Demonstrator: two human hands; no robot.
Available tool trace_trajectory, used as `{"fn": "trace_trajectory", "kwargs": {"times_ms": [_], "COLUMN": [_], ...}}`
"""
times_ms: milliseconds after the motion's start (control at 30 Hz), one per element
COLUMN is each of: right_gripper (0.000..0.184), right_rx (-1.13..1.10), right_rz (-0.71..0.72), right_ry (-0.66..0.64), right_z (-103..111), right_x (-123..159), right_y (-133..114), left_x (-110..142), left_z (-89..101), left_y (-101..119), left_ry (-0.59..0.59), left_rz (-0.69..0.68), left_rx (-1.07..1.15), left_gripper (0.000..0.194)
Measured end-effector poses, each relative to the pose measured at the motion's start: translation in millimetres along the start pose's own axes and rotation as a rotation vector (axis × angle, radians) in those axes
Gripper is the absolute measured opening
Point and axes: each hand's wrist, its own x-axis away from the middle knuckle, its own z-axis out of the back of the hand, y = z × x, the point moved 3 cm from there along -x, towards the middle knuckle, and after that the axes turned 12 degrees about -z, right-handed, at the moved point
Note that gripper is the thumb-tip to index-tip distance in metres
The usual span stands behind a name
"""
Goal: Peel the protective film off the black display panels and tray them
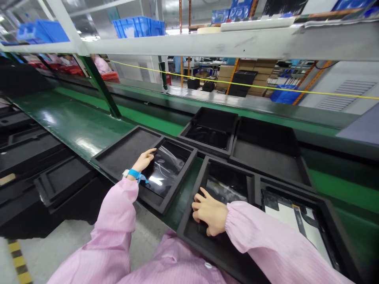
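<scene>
My left hand reaches into a black foam tray and rests its fingertips on a glossy dark panel in clear plastic wrap; the fingers are stretched out. A blue wrist strap circles that wrist. My right hand lies at the near left corner of a second black tray, fingers curled against the tray wall beside another wrapped panel. Whether those fingers hold anything is hidden. Both arms wear pink sleeves.
More black trays sit on the green conveyor belt: an empty one left, two behind, one with a white sheet right. Stacked trays stand left. A yellow cord and shelf run overhead. A person in pink works far back.
</scene>
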Motion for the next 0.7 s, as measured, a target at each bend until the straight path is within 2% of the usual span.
{"fn": "trace_trajectory", "kwargs": {"times_ms": [67, 133, 200, 267, 333, 400, 433, 467, 533, 633, 700], "right_gripper": [0.017, 0.006, 0.009, 0.013, 0.014, 0.026, 0.031, 0.035, 0.039, 0.038, 0.031], "right_rx": [-0.053, -0.119, -0.255, -0.500, -0.795, -1.006, -1.076, -1.116, -1.144, -1.069, -0.904], "right_rz": [0.069, 0.134, 0.183, 0.149, -0.019, -0.219, -0.293, -0.341, -0.419, -0.563, -0.674], "right_ry": [-0.016, -0.004, 0.136, 0.494, 1.008, 1.439, 1.574, 1.647, 1.658, 1.672, 1.752], "right_z": [19.1, 43.5, 71.5, 99.2, 115.7, 114.8, 110.8, 106.3, 97.1, 84.3, 77.6], "right_x": [13.9, 36.9, 64.9, 93.5, 121.7, 142.7, 148.3, 150.6, 148.3, 143.3, 146.1], "right_y": [2.7, 10.0, 22.2, 42.4, 71.6, 98.9, 109.7, 118.5, 131.1, 135.3, 125.8], "left_x": [8.9, 22.7, 40.4, 60.3, 79.9, 97.3, 104.9, 111.7, 121.9, 129.7, 132.2], "left_z": [0.8, -4.2, -18.2, -40.1, -66.9, -95.3, -109.1, -122.1, -142.4, -155.8, -157.6], "left_y": [17.4, 40.4, 66.4, 92.2, 114.5, 132.3, 139.5, 145.7, 156.7, 170.5, 177.1], "left_ry": [0.017, -0.027, -0.149, -0.290, -0.393, -0.457, -0.488, -0.516, -0.504, -0.362, -0.325], "left_rz": [-0.082, -0.167, -0.251, -0.335, -0.405, -0.447, -0.452, -0.446, -0.439, -0.434, -0.399], "left_rx": [-0.013, 0.019, 0.101, 0.201, 0.315, 0.485, 0.562, 0.616, 0.665, 0.732, 0.831], "left_gripper": [0.036, 0.041, 0.043, 0.046, 0.055, 0.069, 0.080, 0.091, 0.100, 0.078, 0.069]}}
